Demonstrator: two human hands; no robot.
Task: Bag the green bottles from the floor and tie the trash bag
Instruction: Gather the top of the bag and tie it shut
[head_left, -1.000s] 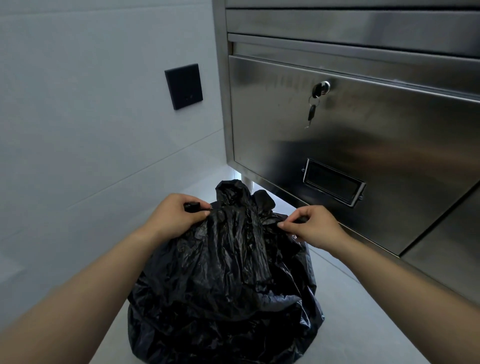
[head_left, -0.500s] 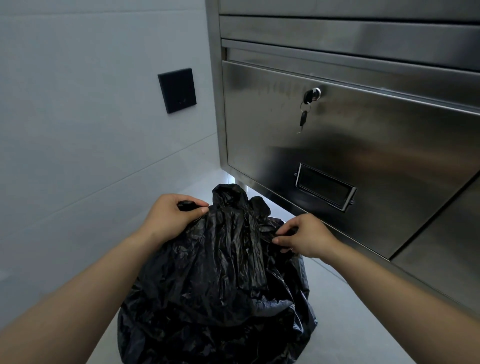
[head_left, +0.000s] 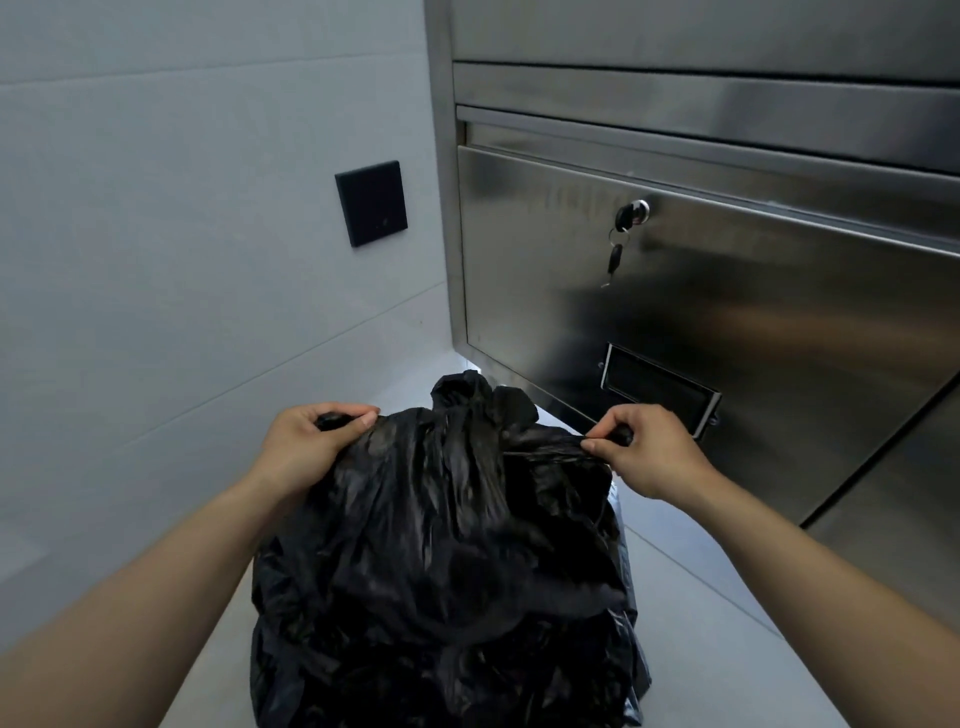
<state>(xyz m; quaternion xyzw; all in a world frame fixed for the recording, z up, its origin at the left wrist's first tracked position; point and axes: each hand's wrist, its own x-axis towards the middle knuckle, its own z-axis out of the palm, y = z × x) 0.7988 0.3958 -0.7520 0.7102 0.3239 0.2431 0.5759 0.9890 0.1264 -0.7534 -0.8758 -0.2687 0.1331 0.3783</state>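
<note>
Black trash bag (head_left: 447, 561) sits on the floor beside steel cabinet (head_left: 727, 322); left hand (head_left: 306, 441) and right hand (head_left: 649, 447) each pinch a gathered corner, spread apart, likely for knotting; no green bottles visible, presumably inside.

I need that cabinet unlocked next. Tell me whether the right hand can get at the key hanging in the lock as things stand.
Probably not yet: the right hand is pinching the trash bag. Nothing blocks the way up to the key.
</note>
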